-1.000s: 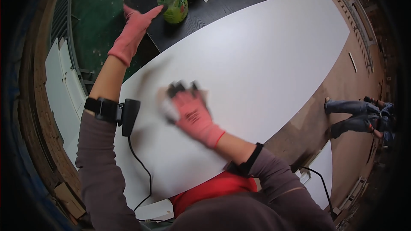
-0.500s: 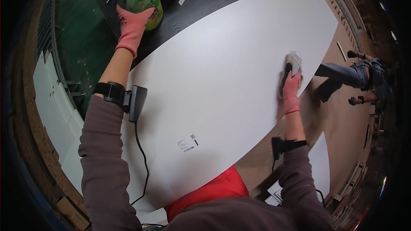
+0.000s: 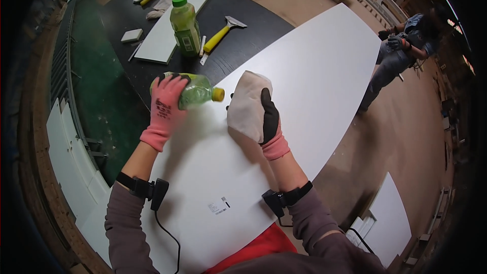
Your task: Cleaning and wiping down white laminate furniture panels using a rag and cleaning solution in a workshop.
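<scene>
My left hand (image 3: pixel 168 102), in a pink glove with black fingertips, is wrapped round a clear green plastic bottle (image 3: pixel 197 92). The bottle lies tipped on its side in the air, its yellow cap pointing right. Facing it, my right hand (image 3: pixel 271 127) grips a folded off-white cloth (image 3: pixel 247 105) with the flat face turned up and the black thumb across its edge. The other right fingers are mostly hidden behind the cloth. Both hands are above a large white panel (image 3: pixel 309 66) that bears a small printed label (image 3: pixel 219 206).
On the black table (image 3: pixel 248 5) stand a green bottle with a green cap (image 3: pixel 185 28), a yellow-handled scraper (image 3: pixel 218 38), a narrow white board (image 3: pixel 154 40) and a small white block (image 3: pixel 132 35). A gloved person (image 3: pixel 393 50) stands beyond the panel's right edge. White panels (image 3: pixel 390 218) lean at lower right.
My left hand has lifted the yellow-capped bottle off the black table and tipped it rightward over the panel. My right hand has raised the cloth from the panel's right side and brought it left.
</scene>
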A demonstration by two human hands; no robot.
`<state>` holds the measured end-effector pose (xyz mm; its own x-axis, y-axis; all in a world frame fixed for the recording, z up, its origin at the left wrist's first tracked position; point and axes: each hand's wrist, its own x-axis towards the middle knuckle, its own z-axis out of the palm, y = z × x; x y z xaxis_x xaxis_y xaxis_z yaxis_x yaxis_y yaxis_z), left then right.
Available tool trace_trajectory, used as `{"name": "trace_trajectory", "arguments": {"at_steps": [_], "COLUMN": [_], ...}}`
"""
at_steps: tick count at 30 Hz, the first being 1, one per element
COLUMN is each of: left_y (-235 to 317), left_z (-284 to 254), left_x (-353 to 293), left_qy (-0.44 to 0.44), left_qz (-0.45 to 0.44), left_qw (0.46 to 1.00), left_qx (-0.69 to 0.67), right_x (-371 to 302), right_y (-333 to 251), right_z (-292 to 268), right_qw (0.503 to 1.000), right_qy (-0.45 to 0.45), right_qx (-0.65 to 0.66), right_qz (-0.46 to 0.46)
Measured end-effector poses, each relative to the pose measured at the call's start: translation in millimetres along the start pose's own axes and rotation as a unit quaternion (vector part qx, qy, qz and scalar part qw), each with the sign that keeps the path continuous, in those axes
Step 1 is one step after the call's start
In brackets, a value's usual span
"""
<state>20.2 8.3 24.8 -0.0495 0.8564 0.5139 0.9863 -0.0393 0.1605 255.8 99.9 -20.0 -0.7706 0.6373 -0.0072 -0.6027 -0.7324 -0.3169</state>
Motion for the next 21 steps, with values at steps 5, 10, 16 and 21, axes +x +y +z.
{"name": "trace_trajectory", "arguments": {"at_steps": [5,10,16,21], "left_y": [6.7,11.0,4.3,-10.4], "left_z": [-13.7,-23.1,-27.4,-11.4], "left_x": [0.9,4.6,-10.2,-25.7], "left_qy": [-0.055,-0.056,-0.045,0.038], "left_qz": [0.071,0.057,0.058,-0.084], "left_qw": [0.992,0.991,0.992,0.994], "left_qx": [0.088,0.109,0.104,-0.05], "right_x": [7.1,4.8,-1.8,18.8], "right_y": [20.3,32.8,37.1,35.9], "right_z": [-1.5,-12.2,19.0,32.9], "right_qw": [0.999,0.999,0.998,0.986], "right_qy": [0.046,0.009,-0.021,-0.052], "right_qx": [-0.005,-0.039,-0.053,-0.154], "right_qz": [-0.004,0.007,0.019,-0.046]}}
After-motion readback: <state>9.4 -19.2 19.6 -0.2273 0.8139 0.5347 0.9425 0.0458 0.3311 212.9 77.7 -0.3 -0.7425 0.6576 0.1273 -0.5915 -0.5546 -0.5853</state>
